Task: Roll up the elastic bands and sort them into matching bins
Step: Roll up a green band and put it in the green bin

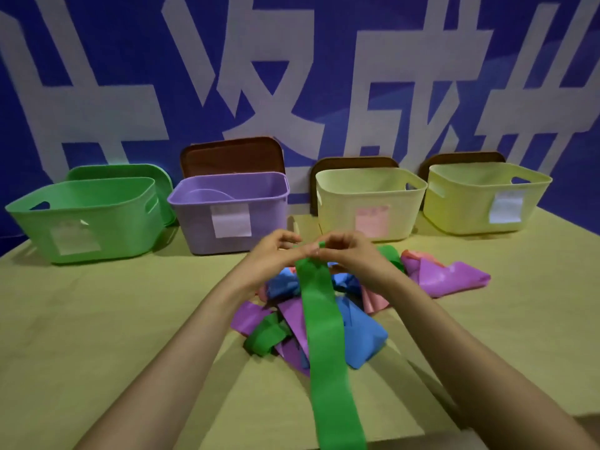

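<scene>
Blue lettered wall behind the counter (97, 319). Both the left hand (276, 254) and right hand (347, 254) pinch the green band (324, 336) at its far end; it looks light, limp and stretchy, likely best rolled from there.

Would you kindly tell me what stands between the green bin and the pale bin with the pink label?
The purple bin stands between the green bin and that pale bin; the head view shows it.
</scene>
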Available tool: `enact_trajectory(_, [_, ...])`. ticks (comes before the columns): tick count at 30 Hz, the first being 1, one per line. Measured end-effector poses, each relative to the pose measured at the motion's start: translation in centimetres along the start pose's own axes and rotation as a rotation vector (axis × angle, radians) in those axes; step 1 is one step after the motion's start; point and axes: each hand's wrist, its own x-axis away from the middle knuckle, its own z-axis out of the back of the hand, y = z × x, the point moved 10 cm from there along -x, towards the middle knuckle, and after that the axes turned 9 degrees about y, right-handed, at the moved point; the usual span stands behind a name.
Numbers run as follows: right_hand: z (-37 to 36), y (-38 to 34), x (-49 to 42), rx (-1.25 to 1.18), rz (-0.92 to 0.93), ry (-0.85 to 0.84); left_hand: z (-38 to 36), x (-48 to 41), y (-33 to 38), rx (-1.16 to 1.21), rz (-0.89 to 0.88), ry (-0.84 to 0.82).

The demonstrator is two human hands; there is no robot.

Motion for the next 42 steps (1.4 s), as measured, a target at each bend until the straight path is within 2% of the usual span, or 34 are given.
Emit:
enact_trajectory(6, [1.1, 0.7, -1.1, -0.08, -0.034, 0.109, -0.2, -2.1, -1.3, 0.157, 0.012, 0.048])
enact_trajectory(15, [1.2, 0.6, -0.7, -0.152, 0.037, 0.091, 0.0, -1.9, -2.2, 0.29, -0.064, 0.168])
enact_trajectory(21, [1.9, -1.1, 0.4, -0.178, 0.218, 0.163, 0.3, -0.6, -1.3, 0.289, -0.122, 0.211])
enact_trajectory(26, [2.0, -2.8, 1.7, -0.066, 0.427, 0.218, 0.2, 0.5, -0.2, 0.355, -0.141, 0.185])
enact_trajectory(32, [1.8, -4.1, 2.6, 0.055, 0.585, 0.298, -0.2, 0.9, 0.0, 0.475, -0.11, 0.163])
enact_trajectory(36, [1.8, -4.1, 2.7, 0.079, 0.616, 0.302, -0.5, 1.1, 0.2, 0.48, -0.11, 0.121])
enact_trajectory(42, [2.0, -4.0, 2.5, 0.039, 0.577, 0.281, -0.1, 1.2, 0.7, 0.409, -0.18, 0.184])
